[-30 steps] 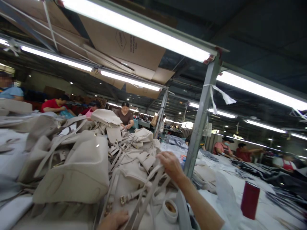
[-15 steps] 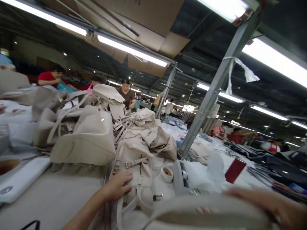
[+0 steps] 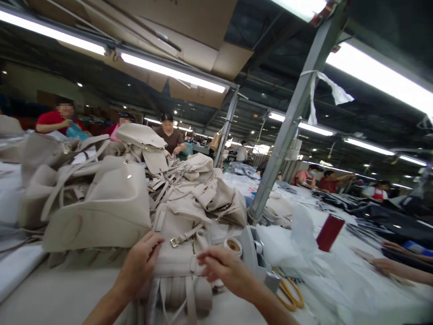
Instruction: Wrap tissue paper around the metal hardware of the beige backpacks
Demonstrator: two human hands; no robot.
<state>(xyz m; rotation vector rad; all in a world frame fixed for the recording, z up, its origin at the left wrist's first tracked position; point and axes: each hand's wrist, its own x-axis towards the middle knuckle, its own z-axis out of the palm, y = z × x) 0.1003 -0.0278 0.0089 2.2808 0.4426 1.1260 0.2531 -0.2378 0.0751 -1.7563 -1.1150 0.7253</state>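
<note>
A beige bag (image 3: 182,253) with a small gold buckle lies in front of me, its straps hanging toward the near edge. My left hand (image 3: 144,257) is at its left side, fingers bent and close together; what they hold, if anything, is hidden. My right hand (image 3: 226,271) is over the bag's right side, fingers spread and slightly curled, with nothing seen in them. A larger beige bag (image 3: 101,207) rests just left of my left hand. Beyond the near bag, more beige bags (image 3: 223,194) are heaped with tangled straps.
Right of the bag are a tape roll (image 3: 233,246), a grey holder (image 3: 250,253), yellow-handled scissors (image 3: 291,293), white sheeting (image 3: 277,246) and a dark red object (image 3: 330,232). A metal post (image 3: 280,131) rises behind. Another person's hand (image 3: 389,266) is at far right.
My right hand has moved left from the far right to the near bag. The blurred beige piece in front is gone from there, and scissors now show. My left hand has shifted slightly left.
</note>
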